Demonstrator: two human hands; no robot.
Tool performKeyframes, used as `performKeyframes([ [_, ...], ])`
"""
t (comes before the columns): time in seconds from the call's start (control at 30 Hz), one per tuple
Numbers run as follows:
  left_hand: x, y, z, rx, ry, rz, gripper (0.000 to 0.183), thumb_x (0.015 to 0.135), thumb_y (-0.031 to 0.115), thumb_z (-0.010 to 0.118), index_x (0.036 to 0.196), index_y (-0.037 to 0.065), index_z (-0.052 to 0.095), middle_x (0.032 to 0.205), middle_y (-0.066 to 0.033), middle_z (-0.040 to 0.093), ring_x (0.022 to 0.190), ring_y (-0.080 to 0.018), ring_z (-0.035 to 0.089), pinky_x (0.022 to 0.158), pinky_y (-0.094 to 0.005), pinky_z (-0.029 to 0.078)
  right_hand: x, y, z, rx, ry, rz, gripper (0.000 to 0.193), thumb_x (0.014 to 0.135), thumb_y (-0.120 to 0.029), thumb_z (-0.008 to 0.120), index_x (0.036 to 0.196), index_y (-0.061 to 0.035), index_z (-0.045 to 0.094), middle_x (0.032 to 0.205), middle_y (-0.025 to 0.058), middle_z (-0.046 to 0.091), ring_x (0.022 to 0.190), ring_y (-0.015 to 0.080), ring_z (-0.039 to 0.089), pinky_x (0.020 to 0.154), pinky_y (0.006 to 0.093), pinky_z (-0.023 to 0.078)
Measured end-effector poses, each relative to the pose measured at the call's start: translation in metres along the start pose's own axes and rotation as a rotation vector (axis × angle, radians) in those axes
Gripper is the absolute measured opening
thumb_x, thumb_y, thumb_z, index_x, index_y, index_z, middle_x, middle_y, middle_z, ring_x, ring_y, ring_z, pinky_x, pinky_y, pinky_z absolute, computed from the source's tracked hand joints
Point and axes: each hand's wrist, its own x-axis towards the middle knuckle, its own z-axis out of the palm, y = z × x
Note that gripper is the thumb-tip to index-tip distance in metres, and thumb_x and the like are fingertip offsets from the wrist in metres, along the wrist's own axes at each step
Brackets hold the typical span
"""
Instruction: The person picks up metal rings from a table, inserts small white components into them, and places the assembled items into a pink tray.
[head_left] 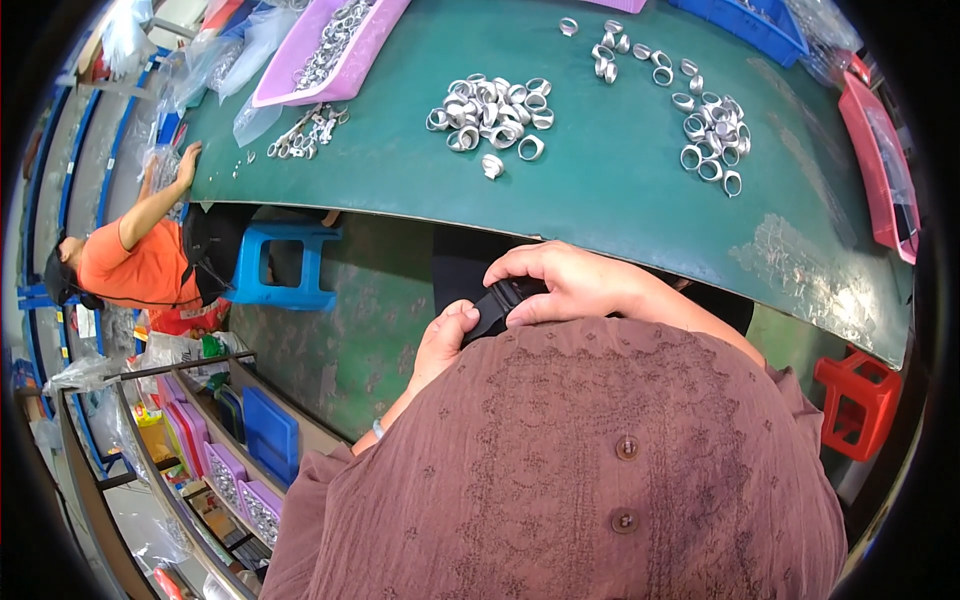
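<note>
Close to my body, below the table edge, both my hands are closed on a small black buckle-like object (492, 309); its exact kind I cannot make out. From its left side, my left hand (440, 340) grips it with the thumb on top. Over its right side curl the fingers of my right hand (568, 282), hiding part of it. Beyond my hands, a heap of silver rings (488, 112) lies on the green table (370, 185). A second heap of rings (715, 132) is farther right, with several loose rings (610, 50) near the far edge.
A pink tray of small metal parts (275, 92) and a bunch of small metal pieces (305, 135) are at left. A blue tray (740, 25) and pink basket (875, 165) stand right. Blue stool (285, 232), red stool (858, 405), shelving rack (320, 436) and a person in orange (140, 262) surround me.
</note>
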Motion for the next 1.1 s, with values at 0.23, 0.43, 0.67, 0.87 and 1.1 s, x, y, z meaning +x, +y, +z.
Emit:
performKeyframes([
  [0.23,-0.002,0.0,-0.005,0.041,-0.11,0.042,0.01,0.083,0.012,0.051,0.074,0.007,0.049,0.07,0.0015,0.052,0.061,-0.0057,0.047,0.055,-0.0212,0.04,-0.003,0.001,-0.001,-0.06,0.035,-0.129,0.041,0.071,-0.015,0.068,0.107,-0.0001,0.053,0.097,0.0138,0.056,0.088,0.0265,0.055,0.074,0.0343,0.044],
  [0.43,0.001,-0.004,-0.005,0.192,-0.109,0.094,0.01,0.084,0.009,0.05,0.075,0.008,0.05,0.069,0.0043,0.05,0.059,-0.0032,0.043,0.054,-0.018,0.036,-0.007,0.004,-0.003,-0.097,0.033,-0.19,0.042,0.069,-0.013,0.068,0.106,0.0004,0.053,0.093,0.0139,0.055,0.086,0.0278,0.054,0.073,0.0357,0.043],
  [0.67,0.006,-0.008,-0.008,0.197,-0.106,0.075,0.009,0.084,0.007,0.05,0.075,0.006,0.052,0.069,0.0047,0.05,0.058,-0.0023,0.041,0.053,-0.0179,0.034,-0.01,0.001,-0.002,-0.267,0.044,-0.208,0.04,0.065,-0.009,0.069,0.102,0.0003,0.054,0.087,0.0132,0.054,0.086,0.0295,0.051,0.076,0.0372,0.041],
  [0.87,0.006,-0.007,-0.005,0.231,-0.035,0.064,0.01,0.082,0.005,0.052,0.072,0.004,0.051,0.071,0.0022,0.053,0.059,-0.0028,0.043,0.053,-0.0191,0.036,-0.012,-0.012,-0.001,-0.342,0.01,-0.068,0.041,0.062,-0.009,0.071,0.099,0.0001,0.056,0.093,0.0144,0.056,0.094,0.0298,0.051,0.083,0.0361,0.04],
  [1.1,0.012,-0.013,-0.009,0.359,-0.081,0.183,0.008,0.082,0.008,0.054,0.076,0.003,0.051,0.084,-0.0019,0.057,0.065,-0.004,0.045,0.057,-0.0192,0.037,-0.013,-0.002,-0.001,-0.272,0.022,-0.059,0.039,0.063,-0.008,0.069,0.099,-0.0001,0.056,0.095,0.0142,0.057,0.093,0.0306,0.052,0.083,0.0369,0.041],
])
